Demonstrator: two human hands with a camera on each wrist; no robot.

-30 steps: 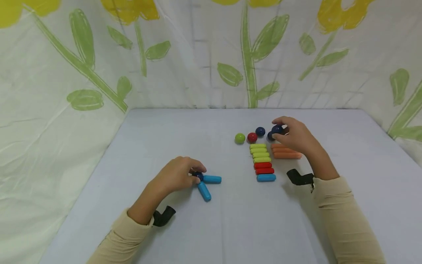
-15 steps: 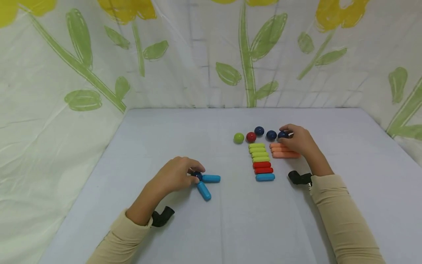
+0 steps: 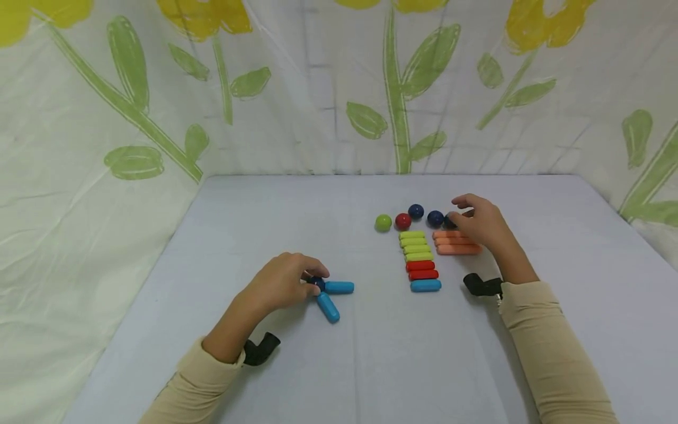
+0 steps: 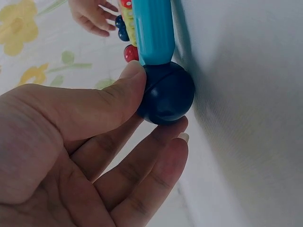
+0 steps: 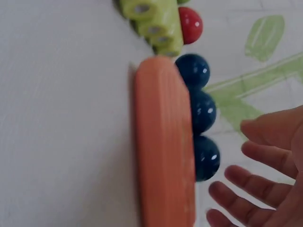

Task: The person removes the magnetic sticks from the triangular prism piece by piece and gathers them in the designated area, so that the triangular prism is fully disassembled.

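My left hand [image 3: 286, 280] pinches a dark blue ball [image 4: 168, 94] between thumb and fingers, low at the table. Two blue sticks [image 3: 339, 287] meet that ball, one pointing right and the other toward me. My right hand [image 3: 481, 222] is at the back right, its fingers spread and holding nothing. Just left of its fingertips sits a dark blue ball [image 5: 207, 158], partly hidden in the head view. Two more dark blue balls [image 3: 435, 218] stand beside it in a row. In the right wrist view, a gap shows between the fingers and the balls.
A red ball [image 3: 403, 221] and a green ball [image 3: 384, 222] continue the row leftward. In front lie several yellow-green sticks [image 3: 415, 242], two red sticks [image 3: 422, 270] and a blue stick [image 3: 426, 285]. Orange sticks [image 3: 458, 249] lie near my right wrist. A flowered cloth [image 3: 296, 88] hangs behind the table.
My right hand has set a dark blue ball down at the right end of the row and let it go, its fingers spreading. My left hand stays in place on its ball.
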